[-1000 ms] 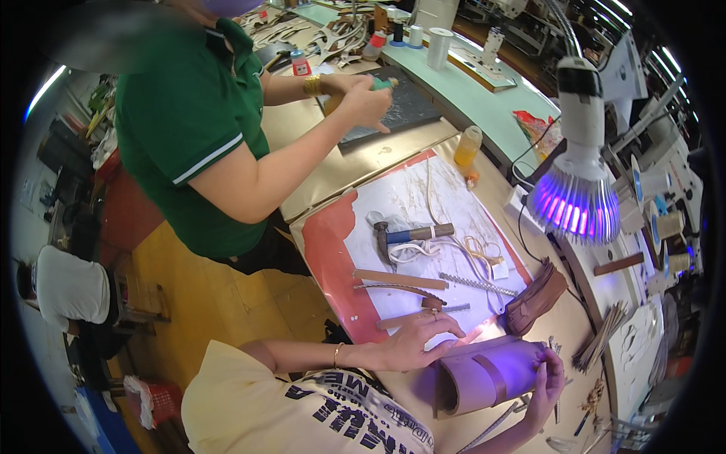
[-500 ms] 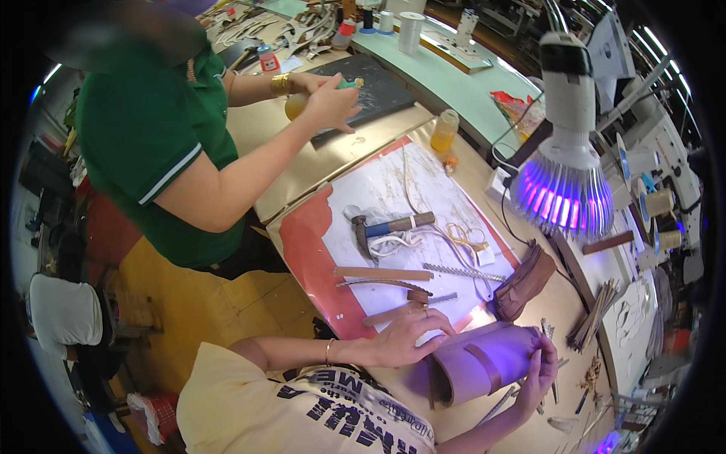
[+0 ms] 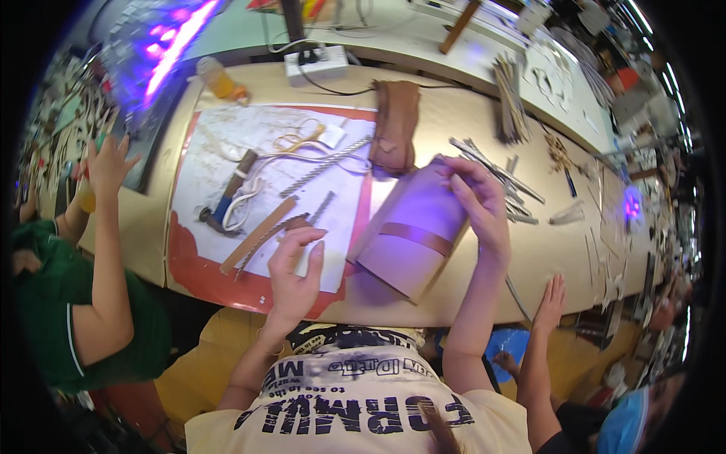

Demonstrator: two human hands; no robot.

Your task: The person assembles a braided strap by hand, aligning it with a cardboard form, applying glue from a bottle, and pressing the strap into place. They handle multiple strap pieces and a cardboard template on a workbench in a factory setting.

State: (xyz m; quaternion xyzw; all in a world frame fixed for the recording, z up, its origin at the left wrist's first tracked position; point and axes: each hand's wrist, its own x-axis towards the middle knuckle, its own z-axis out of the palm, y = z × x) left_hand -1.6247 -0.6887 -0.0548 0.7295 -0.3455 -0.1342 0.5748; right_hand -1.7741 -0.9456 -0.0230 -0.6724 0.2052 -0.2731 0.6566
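Observation:
A brown leather panel [image 3: 404,261], curled into a half tube and crossed by a narrow darker strap [image 3: 418,237], lies in front of me under purple light. My right hand [image 3: 484,200] is at its far right edge, fingers bent and closed on the leather there. Left of the panel, my left hand [image 3: 296,272] hovers over the white sheet with fingers curved and apart, seemingly holding nothing. Just beyond its fingertips are a small brown leather piece [image 3: 298,220] and a braided strip [image 3: 265,244]. A flat tan strip [image 3: 259,234] lies farther left.
A hammer [image 3: 231,193] and white cords rest on the red-edged sheet [image 3: 204,151]. Beyond the panel stands a folded brown leather bundle [image 3: 395,125]. Braided strips [image 3: 514,189] lie right. A co-worker's hand [image 3: 552,303] touches the table at right; another person in green works at left.
My view has swung to the right. My left hand has come off the leather panel and sits over the sheet; the right hand stays at the panel's far edge.

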